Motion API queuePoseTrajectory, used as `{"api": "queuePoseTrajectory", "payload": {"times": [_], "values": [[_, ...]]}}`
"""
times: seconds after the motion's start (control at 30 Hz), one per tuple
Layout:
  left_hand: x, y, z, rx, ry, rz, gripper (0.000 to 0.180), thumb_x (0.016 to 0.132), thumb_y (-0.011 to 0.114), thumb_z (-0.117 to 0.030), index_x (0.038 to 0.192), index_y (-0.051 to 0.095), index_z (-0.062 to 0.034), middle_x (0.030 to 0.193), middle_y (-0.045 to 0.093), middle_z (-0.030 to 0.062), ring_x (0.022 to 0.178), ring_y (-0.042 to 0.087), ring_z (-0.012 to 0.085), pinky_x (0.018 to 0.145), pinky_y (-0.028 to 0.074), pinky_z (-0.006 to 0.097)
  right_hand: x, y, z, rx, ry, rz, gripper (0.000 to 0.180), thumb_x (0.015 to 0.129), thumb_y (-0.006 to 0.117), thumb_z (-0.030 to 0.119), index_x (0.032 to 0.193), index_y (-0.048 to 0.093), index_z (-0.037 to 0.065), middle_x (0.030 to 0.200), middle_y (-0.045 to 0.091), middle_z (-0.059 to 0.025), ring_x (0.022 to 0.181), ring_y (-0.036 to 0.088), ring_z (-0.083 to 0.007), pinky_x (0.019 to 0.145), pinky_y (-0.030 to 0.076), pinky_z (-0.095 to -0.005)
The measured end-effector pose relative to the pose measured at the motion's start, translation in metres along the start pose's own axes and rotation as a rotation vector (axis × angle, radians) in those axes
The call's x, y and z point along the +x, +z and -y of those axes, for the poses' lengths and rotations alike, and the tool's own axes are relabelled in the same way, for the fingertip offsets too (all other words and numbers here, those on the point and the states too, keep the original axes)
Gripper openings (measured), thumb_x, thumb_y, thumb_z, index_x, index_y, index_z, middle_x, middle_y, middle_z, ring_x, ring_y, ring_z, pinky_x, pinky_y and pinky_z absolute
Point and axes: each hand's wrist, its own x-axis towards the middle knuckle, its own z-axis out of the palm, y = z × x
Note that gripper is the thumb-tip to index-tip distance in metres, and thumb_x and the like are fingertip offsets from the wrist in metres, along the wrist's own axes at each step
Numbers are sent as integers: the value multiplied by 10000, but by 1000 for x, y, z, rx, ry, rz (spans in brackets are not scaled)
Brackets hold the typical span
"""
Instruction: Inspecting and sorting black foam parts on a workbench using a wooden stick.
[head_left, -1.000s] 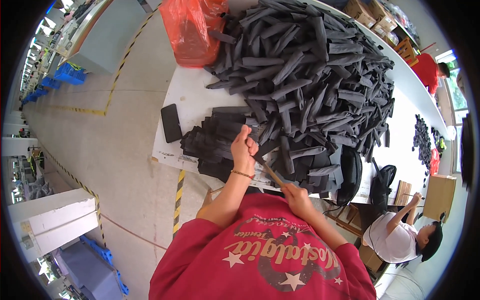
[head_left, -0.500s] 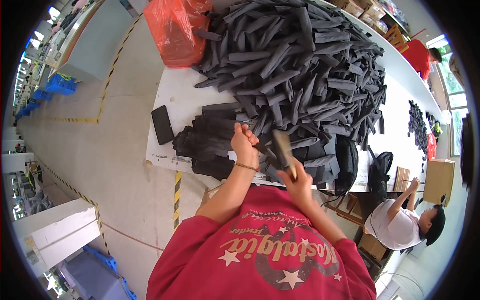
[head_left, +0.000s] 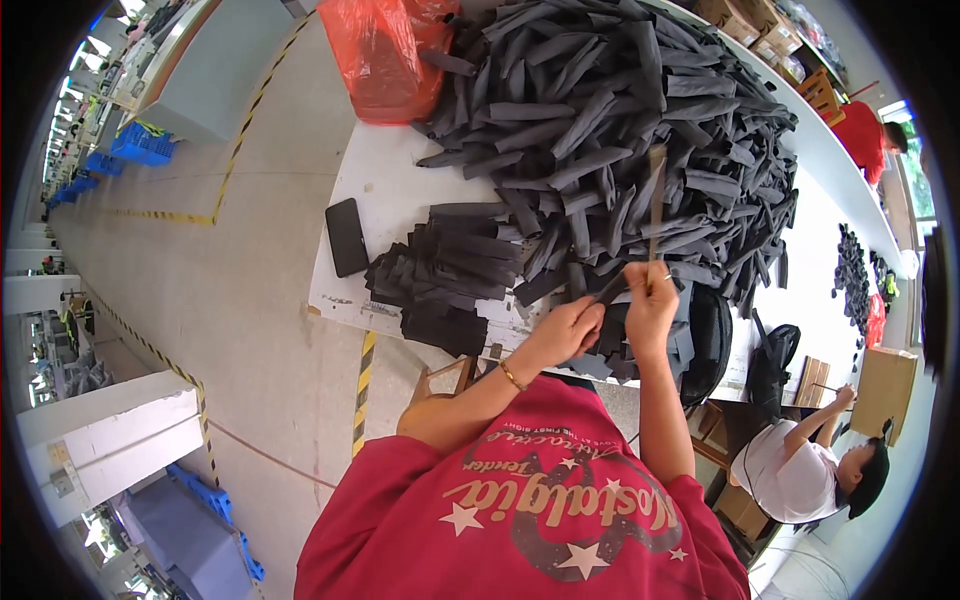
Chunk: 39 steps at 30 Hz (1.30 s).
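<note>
My left hand [head_left: 565, 332] is closed around the lower end of a dark fabric tube [head_left: 612, 289]. Its other end reaches up to my right hand [head_left: 650, 298], whose fingers wrap the base of a long, thin, tan flat stick [head_left: 657, 200]. The stick points away from me over a big heap of dark grey fabric tubes [head_left: 560, 110]; blur hides its exact form. To the left of my hands lie flattened dark pieces in layered stacks [head_left: 465, 260]. More dark grey pieces [head_left: 680, 345] lie beside my right wrist.
On the white table [head_left: 385, 180] are a black phone [head_left: 347, 237] and a red plastic bag [head_left: 385, 70]. Black bags [head_left: 712, 345] sit at the right. A person in white [head_left: 795, 460] works farther right, and another in red [head_left: 860, 140] is beyond. A wooden stool [head_left: 445, 380] stands below the table edge.
My left hand has moved right and nearer to me, away from the stacks. My right hand has moved right and farther forward, and the stick now points straight away. The view has shifted slightly.
</note>
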Motion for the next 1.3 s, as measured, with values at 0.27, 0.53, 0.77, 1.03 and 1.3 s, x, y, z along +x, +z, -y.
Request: {"api": "queuePoseTrajectory", "payload": {"times": [0.27,0.53,0.77,1.03,1.3], "values": [[-18,-23,5,349,129,-233,222,935,484,-193,788,547,-38,674,630,70,562,607,165,554,487,299,98,-67,-66,312,434,-455,277,955,590,255,942,660,-13,627,499,33,584,408,-81,534,347,-249],[52,-170,0,1521,329,-485,102,711,740,-173,783,680,-133,841,586,16,944,522,250,796,439,384,53,-50,-84,-75,163,-208,293,991,507,264,1188,568,56,698,529,-51,650,496,-109,594,421,-270],[57,-187,-1,1568,399,-382,53,692,708,-154,725,669,-144,828,589,-4,926,519,237,763,417,374,-21,-42,-65,-183,52,231,150,874,632,91,1011,650,35,810,639,-142,662,637,-258,598,485,-332],[37,-175,-36,1235,478,-317,65,784,669,-160,798,641,-103,897,606,-19,993,502,223,859,380,374,-21,-34,-67,-306,-144,399,141,862,633,125,989,669,74,748,599,-95,667,623,-277,574,487,-363],[35,-151,-51,1169,553,-264,71,797,657,-195,794,643,-126,915,623,-33,1022,511,216,885,373,374,-12,-10,-56,-313,-174,442,168,867,626,145,1018,654,76,779,614,-96,683,632,-276,576,493,-381]]}}
